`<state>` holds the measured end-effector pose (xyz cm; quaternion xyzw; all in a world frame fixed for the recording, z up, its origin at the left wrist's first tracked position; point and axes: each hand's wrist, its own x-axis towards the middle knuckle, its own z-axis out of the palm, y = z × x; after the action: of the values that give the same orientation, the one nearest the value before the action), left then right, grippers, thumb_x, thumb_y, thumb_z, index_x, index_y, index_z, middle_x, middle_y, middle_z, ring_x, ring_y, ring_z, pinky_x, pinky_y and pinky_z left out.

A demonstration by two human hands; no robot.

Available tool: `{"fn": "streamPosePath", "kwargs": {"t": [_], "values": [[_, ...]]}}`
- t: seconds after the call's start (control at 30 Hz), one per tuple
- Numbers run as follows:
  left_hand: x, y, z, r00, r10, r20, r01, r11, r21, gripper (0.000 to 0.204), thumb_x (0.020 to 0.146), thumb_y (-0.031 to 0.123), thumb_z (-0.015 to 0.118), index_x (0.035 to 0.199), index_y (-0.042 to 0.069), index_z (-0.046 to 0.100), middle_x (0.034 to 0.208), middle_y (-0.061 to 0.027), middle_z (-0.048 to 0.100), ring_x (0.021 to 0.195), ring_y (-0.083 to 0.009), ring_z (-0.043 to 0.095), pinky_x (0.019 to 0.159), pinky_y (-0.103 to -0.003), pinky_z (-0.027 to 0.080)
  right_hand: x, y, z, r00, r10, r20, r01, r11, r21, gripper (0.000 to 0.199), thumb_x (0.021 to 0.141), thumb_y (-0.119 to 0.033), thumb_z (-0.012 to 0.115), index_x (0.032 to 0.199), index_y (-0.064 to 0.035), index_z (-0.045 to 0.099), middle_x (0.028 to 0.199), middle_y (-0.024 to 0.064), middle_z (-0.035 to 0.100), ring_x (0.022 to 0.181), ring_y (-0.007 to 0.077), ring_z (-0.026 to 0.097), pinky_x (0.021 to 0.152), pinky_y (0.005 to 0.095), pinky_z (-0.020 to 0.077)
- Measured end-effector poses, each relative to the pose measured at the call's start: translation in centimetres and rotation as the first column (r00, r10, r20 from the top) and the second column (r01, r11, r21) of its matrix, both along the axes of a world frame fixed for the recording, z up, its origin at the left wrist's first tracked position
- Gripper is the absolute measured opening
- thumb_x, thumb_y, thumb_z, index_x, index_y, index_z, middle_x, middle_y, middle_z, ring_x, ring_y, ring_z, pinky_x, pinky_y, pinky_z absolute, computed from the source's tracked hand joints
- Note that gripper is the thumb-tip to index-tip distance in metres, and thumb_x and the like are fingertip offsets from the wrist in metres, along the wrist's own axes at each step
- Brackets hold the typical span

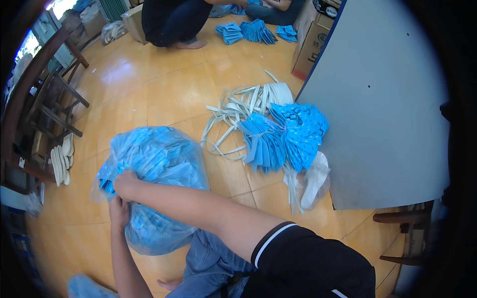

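Note:
A large clear plastic bag (186,171), bulging with blue patterned fabric pieces, sits on the floor before me. Both my hands meet at its left side, where darker blue fabric (106,186) shows at the bag's loose edge. My right arm reaches across the bag; my right hand (126,185) is bent over that edge, closed, with the fingertips hidden. Just below it, my left hand (118,211) is closed on the bag's plastic, its fingers only partly visible.
Bundled blue fabric pieces (266,144) and tangled pale straps (243,102) lie right of the bag, near white soles (315,181) and a grey panel (377,109). Pale soles (61,160) rest beside a wooden stool (57,111). Other people crouch beyond, near blue stacks (257,31).

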<state>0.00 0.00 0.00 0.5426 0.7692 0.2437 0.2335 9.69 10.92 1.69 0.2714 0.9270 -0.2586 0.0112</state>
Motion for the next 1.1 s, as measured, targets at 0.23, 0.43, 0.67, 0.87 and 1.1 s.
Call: {"fn": "streamPosePath", "kwargs": {"t": [0.23,0.43,0.67,0.87,1.1], "values": [[-1.2,-0.5,-2.2,0.999,-0.045,0.006,0.044,0.992,0.117,0.032,0.087,0.020,0.067,0.110,-0.002,0.068,0.104,-0.0238,0.072,0.100,-0.0359,0.070,0.082,-0.041,0.051,-1.6,-4.2,0.1,0.982,-0.120,0.145,0.076,0.958,0.276,0.027,0.086,-0.018,0.068,0.110,-0.0112,0.076,0.118,0.0070,0.070,0.112,0.0285,0.063,0.085,0.0398,0.0543],[-1.9,-0.3,-1.5,0.987,-0.119,0.105,0.111,0.991,0.079,0.024,0.089,0.019,0.065,0.100,-0.002,0.070,0.093,-0.0216,0.073,0.086,-0.0336,0.071,0.075,-0.040,0.052,0.7,-2.3,-0.2,0.999,-0.053,0.012,0.050,0.976,0.212,0.024,0.086,-0.018,0.066,0.106,-0.0097,0.076,0.116,0.0091,0.070,0.110,0.0286,0.063,0.081,0.0430,0.0542],[-0.3,-0.1,-1.4,0.980,-0.008,-0.199,0.024,0.996,0.082,0.025,0.091,0.025,0.061,0.101,0.004,0.068,0.094,-0.0217,0.070,0.087,-0.0431,0.066,0.074,-0.049,0.051,1.4,-2.4,-2.8,0.974,-0.051,-0.222,0.126,0.933,0.336,0.018,0.081,-0.019,0.067,0.093,-0.0071,0.074,0.104,0.0102,0.068,0.105,0.0296,0.062,0.086,0.0411,0.0522],[-0.2,0.3,-0.9,0.977,-0.011,-0.215,0.010,1.000,-0.005,0.030,0.093,0.029,0.056,0.108,0.006,0.067,0.101,-0.0226,0.070,0.096,-0.0438,0.065,0.081,-0.052,0.051,3.2,-3.6,-2.8,0.964,0.025,-0.266,0.085,0.916,0.393,0.018,0.084,-0.016,0.064,0.098,-0.0089,0.074,0.110,0.0109,0.065,0.109,0.0267,0.059,0.086,0.0395,0.0499],[1.0,0.1,5.8,0.974,0.018,-0.225,-0.022,1.000,-0.011,0.030,0.093,0.028,0.051,0.102,0.006,0.071,0.097,-0.0215,0.070,0.092,-0.0418,0.066,0.080,-0.048,0.052,6.1,-3.7,0.7,0.840,0.090,-0.535,0.098,0.945,0.313,0.027,0.085,-0.012,0.058,0.110,-0.0027,0.062,0.104,0.0146,0.061,0.101,0.0345,0.060,0.084,0.0439,0.0507]]}}
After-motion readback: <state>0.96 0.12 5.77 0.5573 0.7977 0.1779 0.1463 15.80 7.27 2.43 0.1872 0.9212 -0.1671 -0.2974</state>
